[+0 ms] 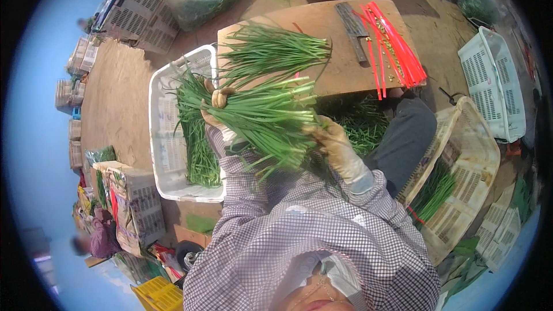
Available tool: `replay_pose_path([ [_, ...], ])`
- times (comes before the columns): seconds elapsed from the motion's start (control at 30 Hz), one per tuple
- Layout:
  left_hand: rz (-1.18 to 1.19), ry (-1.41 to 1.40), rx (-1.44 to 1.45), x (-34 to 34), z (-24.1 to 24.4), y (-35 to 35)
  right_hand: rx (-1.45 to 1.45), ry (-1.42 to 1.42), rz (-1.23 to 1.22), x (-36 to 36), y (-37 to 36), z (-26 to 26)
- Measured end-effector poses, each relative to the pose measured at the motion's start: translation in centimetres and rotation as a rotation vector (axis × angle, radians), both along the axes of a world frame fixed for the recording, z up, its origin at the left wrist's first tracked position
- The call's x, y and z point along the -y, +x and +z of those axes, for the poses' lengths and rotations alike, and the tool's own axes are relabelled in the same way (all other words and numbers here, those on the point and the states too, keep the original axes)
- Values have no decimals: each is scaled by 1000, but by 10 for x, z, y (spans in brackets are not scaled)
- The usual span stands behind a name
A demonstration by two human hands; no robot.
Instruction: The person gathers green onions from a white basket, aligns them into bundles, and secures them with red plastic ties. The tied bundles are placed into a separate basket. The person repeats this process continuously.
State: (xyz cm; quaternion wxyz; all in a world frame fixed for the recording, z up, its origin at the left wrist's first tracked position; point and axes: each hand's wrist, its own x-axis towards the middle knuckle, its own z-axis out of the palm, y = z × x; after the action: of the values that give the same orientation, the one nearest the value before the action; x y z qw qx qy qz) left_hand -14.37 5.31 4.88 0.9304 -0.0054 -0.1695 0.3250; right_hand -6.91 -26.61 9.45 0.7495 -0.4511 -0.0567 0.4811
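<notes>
My left hand (218, 103), in a tan-and-white work glove, is wrapped around the leafy middle of a big bunch of garlic chives (268, 108). The pale stem ends of the bunch point right. My gloved right hand (335, 140) is at those stem ends, its fingers bent; blur hides whether it pinches any stalks. Beyond the bunch, a flat pile of chives (276, 49) lies on a wooden board (341, 80). On the board's right side are a cleaver (351, 19) and a fan of red tie strips (399, 49).
Left of my knees stands a white plastic basket (154, 138) holding loose greens. A worn crate (473, 194) at my right holds tied chives (436, 190). Loose leaves (363, 129) lie below the board. Another white crate (492, 90) is farther right; a person (103, 233) sits far left.
</notes>
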Motion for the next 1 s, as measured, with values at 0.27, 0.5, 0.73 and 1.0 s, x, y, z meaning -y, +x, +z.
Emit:
replay_pose_path([
  [0.27,182,-26,-2,1,9,-3,275,-331,-121,70,35,-32],
  [0.5,14,136,145,19,14,21,1,162,82,-12,15,-24],
  [0.73,160,169,40,21,48,4,47,322,-67,56,26,-21],
  [1.0,141,445,-102,31,56,22,904,-451,-283,-24,8,-11],
])
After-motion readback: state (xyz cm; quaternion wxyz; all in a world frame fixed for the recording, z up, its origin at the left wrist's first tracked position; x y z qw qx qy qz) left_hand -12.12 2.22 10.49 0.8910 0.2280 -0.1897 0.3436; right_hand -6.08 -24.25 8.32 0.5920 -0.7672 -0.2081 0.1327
